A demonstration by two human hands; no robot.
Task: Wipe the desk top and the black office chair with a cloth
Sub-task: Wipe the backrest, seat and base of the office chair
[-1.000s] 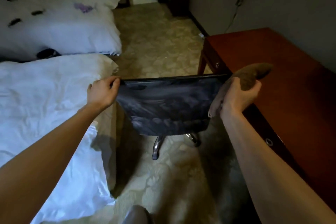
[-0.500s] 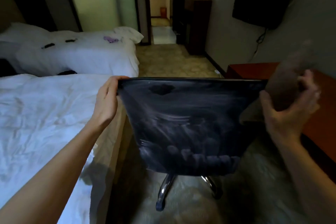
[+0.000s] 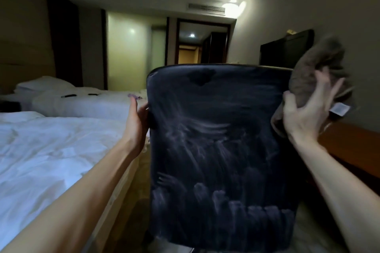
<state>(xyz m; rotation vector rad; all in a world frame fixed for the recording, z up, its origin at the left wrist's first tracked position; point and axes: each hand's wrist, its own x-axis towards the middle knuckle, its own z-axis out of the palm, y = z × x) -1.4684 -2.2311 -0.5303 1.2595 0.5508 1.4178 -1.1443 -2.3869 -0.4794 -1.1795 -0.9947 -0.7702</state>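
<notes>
Head view: black office chair [image 3: 222, 150] is being steadied by left hand [image 3: 136, 118] gripping its edge, presumably for wiping; cloth [image 3: 314, 72] is being clutched in right hand [image 3: 304, 113].

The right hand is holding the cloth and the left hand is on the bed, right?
Not quite. The right hand holds the cloth, but the left hand grips the side edge of the chair, not the bed. The head view shows it.
</notes>
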